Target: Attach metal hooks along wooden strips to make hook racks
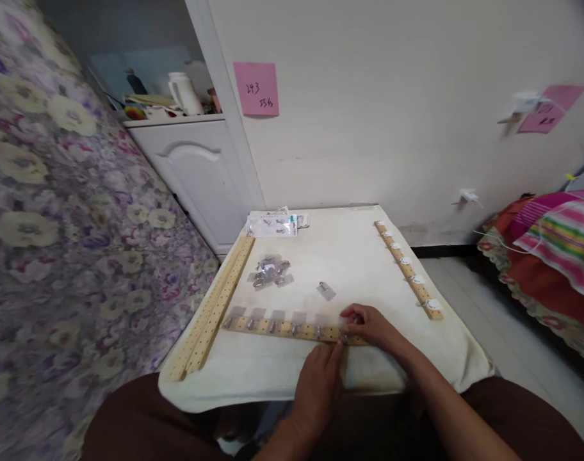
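A light wooden strip with holes (282, 327) lies across the near part of the table. Several small metal pieces on clear plastic squares are set along it, one of them a silvery piece (294, 330). At the strip's right part, my right hand (369, 323) is closed, thumb and fingers around another such piece (344, 335), partly hidden. My left hand (321, 372) has its fingers together at the strip's front edge, fingertips beside that same piece. A loose metal piece on clear plastic (326, 291) lies beyond the strip, and a pile of similar pieces (270, 271) sits farther left.
Two bare perforated strips (215, 307) lie along the left edge of the white-covered table (340, 250). Another strip with white tabs (410, 272) lies along the right. Flat packages (273, 225) are at the back left. A floral curtain (81, 224) hangs on the left.
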Motion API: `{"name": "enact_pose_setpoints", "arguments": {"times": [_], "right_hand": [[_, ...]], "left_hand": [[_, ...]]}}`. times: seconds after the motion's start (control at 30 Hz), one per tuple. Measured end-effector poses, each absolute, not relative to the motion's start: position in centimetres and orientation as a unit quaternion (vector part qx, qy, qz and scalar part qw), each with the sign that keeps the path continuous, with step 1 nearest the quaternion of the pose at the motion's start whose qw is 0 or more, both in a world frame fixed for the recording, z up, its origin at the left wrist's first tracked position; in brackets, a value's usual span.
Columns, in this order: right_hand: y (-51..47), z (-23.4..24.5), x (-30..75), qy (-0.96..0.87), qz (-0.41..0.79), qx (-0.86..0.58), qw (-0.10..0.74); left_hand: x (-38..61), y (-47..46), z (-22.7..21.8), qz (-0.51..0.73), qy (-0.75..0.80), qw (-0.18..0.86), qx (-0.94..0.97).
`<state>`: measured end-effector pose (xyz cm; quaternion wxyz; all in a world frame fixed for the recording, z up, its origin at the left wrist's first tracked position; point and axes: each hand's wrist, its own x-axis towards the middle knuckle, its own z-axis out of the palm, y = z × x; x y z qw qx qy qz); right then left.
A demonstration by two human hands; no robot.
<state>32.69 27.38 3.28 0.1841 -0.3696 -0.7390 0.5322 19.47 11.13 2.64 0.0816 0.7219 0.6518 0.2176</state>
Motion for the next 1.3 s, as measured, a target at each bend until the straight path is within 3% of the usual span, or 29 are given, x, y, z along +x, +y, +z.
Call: {"name": "enact_pose_setpoints", "arguments": {"times": [0.4, 0.8, 0.93, 1.17, 1.3], "right_hand": [[29.9, 4.0, 35.2, -0.667, 0.52, -0.439, 0.302], [31.6, 5.3, 24.9, -0.794, 0.299, -0.509, 0.149], [30.8, 5.0, 24.0, -0.788, 0.265, -0.528, 0.172], [31.1, 5.0, 27.1, -0.741, 0.392, -0.463, 0.288], [31.6, 6.7, 31.2, -0.713, 0.503, -0.376, 0.311]], "left_hand": [[19.2, 10.8, 1.8, 0.262, 0.633, 0.034, 0.727], [19.1, 10.8, -0.3, 0.236, 0.653, -0.019, 0.72], [18.8, 11.0, -1.2, 0.227, 0.645, -0.023, 0.729], [19.0, 10.9, 0.0, 0.219, 0.657, -0.001, 0.722], [19.1, 10.9, 1.0, 0.228, 0.657, 0.018, 0.718]]}}
